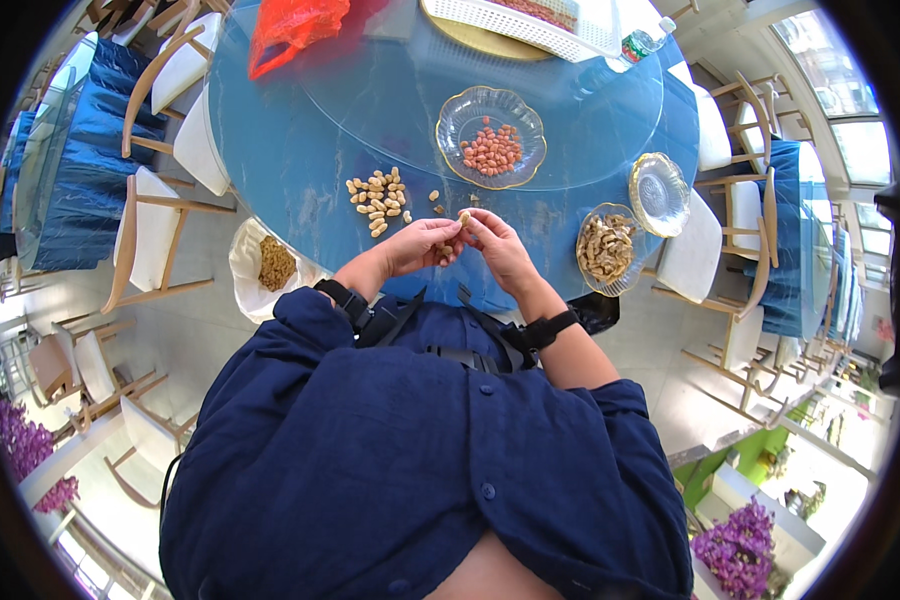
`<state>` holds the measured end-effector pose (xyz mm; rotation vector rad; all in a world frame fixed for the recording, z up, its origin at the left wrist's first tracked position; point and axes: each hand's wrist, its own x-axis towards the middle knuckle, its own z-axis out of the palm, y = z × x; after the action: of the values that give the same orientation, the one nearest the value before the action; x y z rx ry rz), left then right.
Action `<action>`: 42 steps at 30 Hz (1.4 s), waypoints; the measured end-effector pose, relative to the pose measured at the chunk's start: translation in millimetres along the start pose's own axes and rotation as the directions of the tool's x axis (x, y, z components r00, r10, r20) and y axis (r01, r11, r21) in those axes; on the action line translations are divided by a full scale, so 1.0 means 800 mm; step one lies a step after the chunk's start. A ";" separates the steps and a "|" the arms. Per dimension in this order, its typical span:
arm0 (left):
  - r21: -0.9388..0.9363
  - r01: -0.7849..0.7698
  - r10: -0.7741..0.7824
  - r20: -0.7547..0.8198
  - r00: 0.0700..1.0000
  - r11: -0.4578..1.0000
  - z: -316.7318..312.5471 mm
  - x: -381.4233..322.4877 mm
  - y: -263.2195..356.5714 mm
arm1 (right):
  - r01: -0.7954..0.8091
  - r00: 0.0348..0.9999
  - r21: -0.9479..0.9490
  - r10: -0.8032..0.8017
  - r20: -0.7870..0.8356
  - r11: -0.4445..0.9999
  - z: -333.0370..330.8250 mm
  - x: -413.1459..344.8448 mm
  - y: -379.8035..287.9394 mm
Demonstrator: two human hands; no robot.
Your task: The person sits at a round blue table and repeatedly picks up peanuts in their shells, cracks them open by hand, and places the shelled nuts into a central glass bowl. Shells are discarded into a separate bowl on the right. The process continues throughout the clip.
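Observation:
Over the table's near edge, my left hand [418,246] and my right hand [499,247] meet at the fingertips. Between them is an unshelled peanut [464,217], pinched by my right thumb and finger. More peanuts [444,253] sit in the curled fingers of my left hand. Just beyond that hand lies a pile of unshelled peanuts [379,196], with a few loose pieces beside it. Farther off, a scalloped glass plate [450,154] with a gold rim holds red-skinned peanut kernels [493,150]. To the right, a glass bowl [591,279] is filled with peanut shells [607,246].
Gold-rimmed glass dishes [658,193] stand by the shell bowl. A white plastic basket [596,34], a water bottle [641,43] and a red plastic bag [296,30] are at the back. Left of the table edge hangs a white bag [249,281] of peanuts. Chairs [154,232] stand around.

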<state>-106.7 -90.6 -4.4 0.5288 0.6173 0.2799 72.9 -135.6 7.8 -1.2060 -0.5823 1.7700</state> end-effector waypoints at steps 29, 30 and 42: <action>0.314 -0.234 0.306 -0.203 0.930 0.920 0.021 0.136 0.048 | 0.128 0.991 -0.136 -0.132 -0.018 0.982 -0.052 0.097 -0.071; 0.355 -0.219 0.307 -0.214 0.927 0.909 0.020 0.140 0.047 | 0.165 0.986 -0.188 -0.168 0.001 0.968 -0.054 0.100 -0.069; 0.831 -0.297 0.697 -0.143 0.702 0.470 0.028 0.161 0.046 | 0.068 0.957 -0.174 -0.114 -0.268 0.982 -0.070 0.134 -0.039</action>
<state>4.5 -16.7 -30.2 1.5472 1.0598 0.7714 122.5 -32.8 -43.7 -1.4863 -0.6147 1.4646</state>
